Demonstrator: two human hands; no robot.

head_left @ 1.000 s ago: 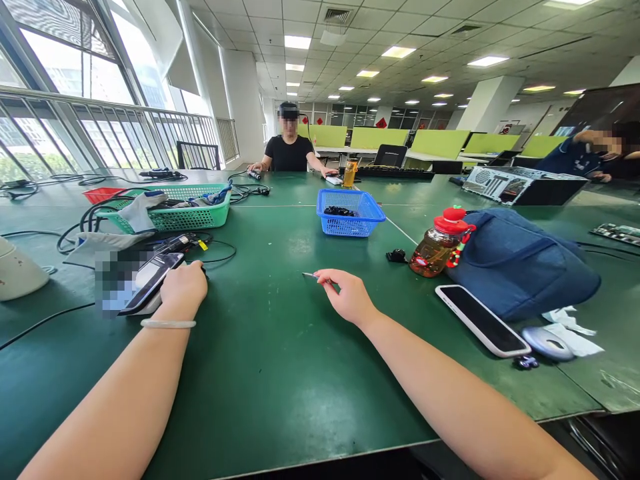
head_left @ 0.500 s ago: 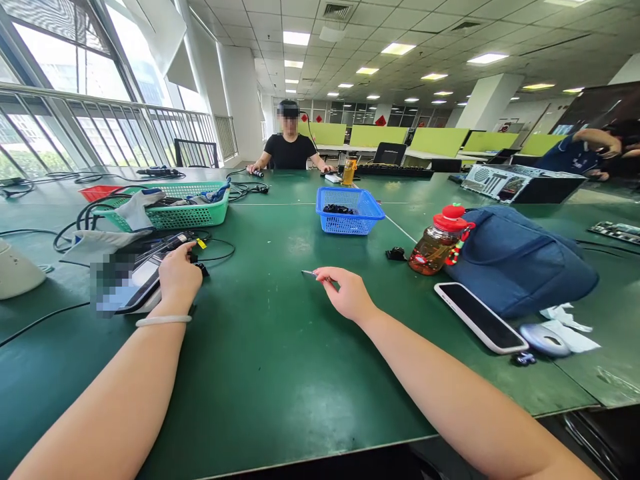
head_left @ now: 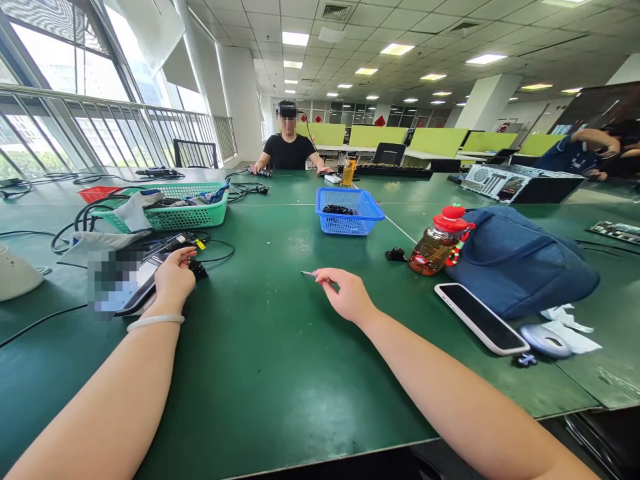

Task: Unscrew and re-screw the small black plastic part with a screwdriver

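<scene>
My left hand (head_left: 174, 280) is at the edge of a dark device with a bright screen (head_left: 145, 270), partly blurred out. Its index finger stretches out to the right and the others curl in; I make out nothing held in it. A pale bangle circles the wrist. Over the middle of the green table (head_left: 250, 373), my right hand (head_left: 345, 293) pinches a thin silver-tipped tool (head_left: 309, 274), its tip pointing left. The fingers cover the rest of that tool, and its exact kind is unclear.
A green basket (head_left: 200, 215) with cables and gloves stands at left, a blue basket (head_left: 347, 227) with small black parts ahead. At right are a red-capped bottle (head_left: 430, 250), a blue bag (head_left: 520, 260) and a phone (head_left: 480, 319). A person (head_left: 289, 150) sits opposite.
My left hand has shifted slightly left and its fingers have drawn in a little. My right hand stays in place with the thin tool.
</scene>
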